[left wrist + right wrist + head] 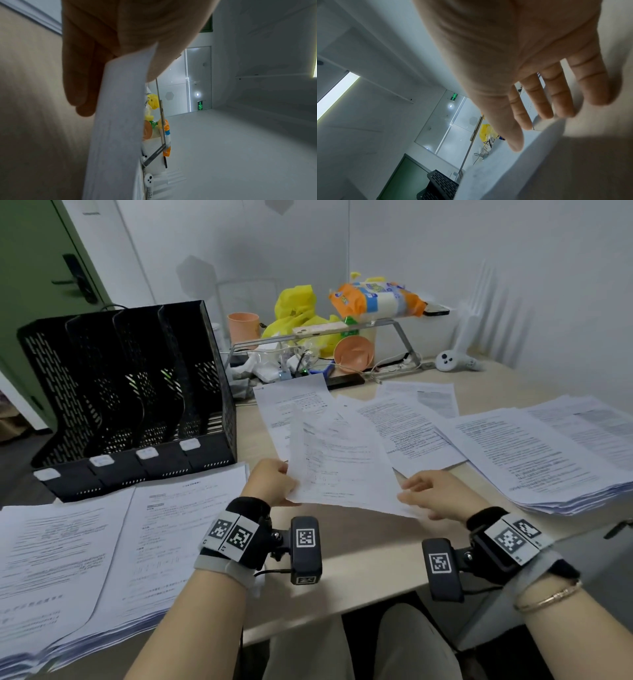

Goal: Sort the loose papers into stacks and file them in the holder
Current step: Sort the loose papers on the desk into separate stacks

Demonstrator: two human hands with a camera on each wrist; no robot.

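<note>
A thin bundle of printed sheets (pixel 342 460) is lifted off the desk in the middle. My left hand (pixel 270 482) pinches its lower left corner, thumb on top; the left wrist view shows the sheets (pixel 118 121) edge-on, clamped between thumb and fingers. My right hand (pixel 435 494) sits at the bundle's lower right corner with fingers straight and spread (pixel 547 97), holding nothing. The black mesh file holder (pixel 130 392) with several slots stands at the back left, its slots bare. Loose papers (pixel 411 422) lie fanned behind the bundle.
Two paper stacks (pixel 85 559) lie side by side at the front left, and a thick stack (pixel 548 460) at the right. A metal riser (pixel 342 332) with a snack bag, yellow bag, cups and cables stands at the back. A white controller (pixel 455 361) lies by the wall.
</note>
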